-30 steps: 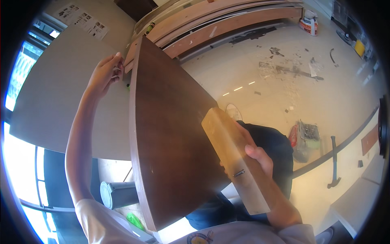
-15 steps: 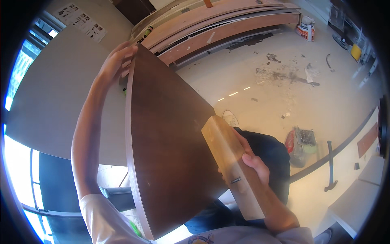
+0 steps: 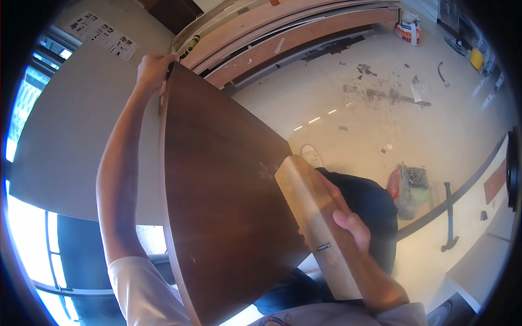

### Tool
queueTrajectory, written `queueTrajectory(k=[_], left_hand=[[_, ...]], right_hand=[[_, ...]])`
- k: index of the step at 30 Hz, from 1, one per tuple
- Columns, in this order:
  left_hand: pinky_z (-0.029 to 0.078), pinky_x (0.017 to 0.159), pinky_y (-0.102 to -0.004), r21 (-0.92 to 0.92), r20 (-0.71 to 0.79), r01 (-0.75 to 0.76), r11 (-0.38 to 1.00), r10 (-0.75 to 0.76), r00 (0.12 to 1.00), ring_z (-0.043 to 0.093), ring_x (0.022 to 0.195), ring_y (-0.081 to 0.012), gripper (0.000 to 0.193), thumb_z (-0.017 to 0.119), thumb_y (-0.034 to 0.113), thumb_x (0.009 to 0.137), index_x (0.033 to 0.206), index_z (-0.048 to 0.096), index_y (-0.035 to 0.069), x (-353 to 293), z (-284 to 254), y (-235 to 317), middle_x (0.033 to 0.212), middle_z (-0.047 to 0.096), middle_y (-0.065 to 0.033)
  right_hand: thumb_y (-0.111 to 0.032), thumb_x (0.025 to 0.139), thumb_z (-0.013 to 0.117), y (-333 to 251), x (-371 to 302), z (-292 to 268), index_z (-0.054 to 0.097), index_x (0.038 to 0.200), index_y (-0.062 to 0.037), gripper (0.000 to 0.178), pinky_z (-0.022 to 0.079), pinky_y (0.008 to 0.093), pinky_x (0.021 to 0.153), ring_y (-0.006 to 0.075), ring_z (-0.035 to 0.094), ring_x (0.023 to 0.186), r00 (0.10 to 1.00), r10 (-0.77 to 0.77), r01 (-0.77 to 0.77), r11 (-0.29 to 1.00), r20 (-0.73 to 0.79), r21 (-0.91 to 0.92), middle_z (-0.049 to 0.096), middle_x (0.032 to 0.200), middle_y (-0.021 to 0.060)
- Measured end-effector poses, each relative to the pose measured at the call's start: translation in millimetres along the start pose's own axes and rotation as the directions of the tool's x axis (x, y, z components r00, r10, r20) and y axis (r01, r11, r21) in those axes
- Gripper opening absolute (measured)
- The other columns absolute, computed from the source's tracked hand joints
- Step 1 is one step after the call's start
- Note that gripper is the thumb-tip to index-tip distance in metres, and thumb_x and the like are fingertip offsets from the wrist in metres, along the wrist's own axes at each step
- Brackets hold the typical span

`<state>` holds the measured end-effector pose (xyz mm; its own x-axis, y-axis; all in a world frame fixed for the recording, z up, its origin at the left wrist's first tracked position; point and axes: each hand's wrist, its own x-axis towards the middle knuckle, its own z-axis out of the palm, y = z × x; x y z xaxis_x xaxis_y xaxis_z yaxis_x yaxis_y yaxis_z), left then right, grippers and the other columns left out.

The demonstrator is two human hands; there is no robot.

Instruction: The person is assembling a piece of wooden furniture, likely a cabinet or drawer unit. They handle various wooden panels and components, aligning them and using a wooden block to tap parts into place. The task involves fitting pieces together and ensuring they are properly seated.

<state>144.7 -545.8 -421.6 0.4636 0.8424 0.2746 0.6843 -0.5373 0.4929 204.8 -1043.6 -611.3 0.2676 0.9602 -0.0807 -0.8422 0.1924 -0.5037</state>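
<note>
A dark brown board (image 3: 217, 190) stands tilted on edge in front of me, its narrow edge running along its left side. At its far upper corner my left hand (image 3: 154, 69) is closed on the edge; some of the fingers are hidden. My right hand (image 3: 352, 227) is wrapped round a wooden hand plane (image 3: 310, 206) to the right of the board. The plane's flat sole is turned up, showing the slot with a metal blade (image 3: 323, 246). Its far end overlaps the board's right edge in view; whether they touch I cannot tell.
A large grey panel (image 3: 81, 141) is at the left. Stacked boards (image 3: 304, 41) lie at the back, near a white and red bag (image 3: 409, 30). Scraps (image 3: 391, 96) litter the floor. At right are a hammer (image 3: 449, 217) and a plastic bag (image 3: 409, 190).
My left hand has shifted slightly left at the board's corner, its fingers now more closed. The board's top has moved a little left in view, and the plane a little right and down.
</note>
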Motion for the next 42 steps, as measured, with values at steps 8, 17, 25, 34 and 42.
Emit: queueTrajectory(k=[8,17,25,34,42], left_hand=[[0.053,0.079,-0.0289,-0.237,0.282,0.015,0.971,0.054,0.958,0.065,0.083,-0.0156,0.024,0.066,0.017,0.093,0.105,0.071,-0.002,-21.5,-10.2,6.5,0.090,0.068,-0.0072],[0.052,0.093,-0.0321,-0.346,0.366,0.143,0.927,-0.007,0.930,0.064,0.103,-0.0167,0.030,0.060,0.022,0.103,0.115,0.068,-0.005,-19.2,-15.0,8.2,0.108,0.068,-0.0109],[0.050,0.101,-0.0360,-0.422,0.494,0.273,0.865,-0.033,0.869,0.060,0.110,-0.0180,0.030,0.051,0.014,0.106,0.127,0.063,-0.005,-19.4,-26.6,-1.1,0.122,0.064,-0.0112],[0.051,0.104,-0.0396,-0.424,0.387,0.305,0.853,-0.133,0.912,0.062,0.114,-0.0244,0.035,0.055,0.019,0.105,0.129,0.061,-0.005,-20.5,-14.1,-0.8,0.128,0.062,-0.0151],[0.036,0.115,-0.0463,0.121,0.126,-0.710,0.693,0.699,0.704,0.047,0.140,-0.0351,0.074,0.074,0.032,0.090,0.151,0.042,0.005,-124.1,-7.5,98.7,0.148,0.052,-0.0172]], right_hand=[[-0.035,0.088,0.058,-3.2,0.9,-0.4,0.019,0.163,-0.0117,0.088,0.059,0.0380,0.074,0.0293,0.069,0.095,1.000,0.006,-0.006,1.000,-0.016,0.019,0.051,0.143,0.0197],[-0.036,0.089,0.058,-2.2,2.4,-3.4,0.020,0.163,-0.0123,0.087,0.058,0.0367,0.074,0.0276,0.068,0.094,1.000,-0.010,0.010,1.000,-0.009,-0.015,0.052,0.141,0.0189],[-0.035,0.088,0.056,-2.5,3.5,-2.3,0.019,0.164,-0.0133,0.087,0.058,0.0369,0.073,0.0277,0.068,0.094,0.999,-0.007,0.006,1.000,-0.041,-0.011,0.053,0.139,0.0196],[-0.034,0.089,0.058,2.2,1.4,-0.2,0.022,0.163,-0.0121,0.085,0.058,0.0364,0.078,0.0267,0.068,0.096,0.998,-0.025,0.026,0.999,-0.050,0.024,0.055,0.135,0.0186],[-0.044,0.092,0.060,-62.7,5.0,25.5,0.058,0.134,-0.0036,0.058,0.061,0.0392,0.068,0.0321,0.071,0.079,0.988,0.083,-0.088,0.995,-0.128,-0.039,0.068,0.105,0.0208]])
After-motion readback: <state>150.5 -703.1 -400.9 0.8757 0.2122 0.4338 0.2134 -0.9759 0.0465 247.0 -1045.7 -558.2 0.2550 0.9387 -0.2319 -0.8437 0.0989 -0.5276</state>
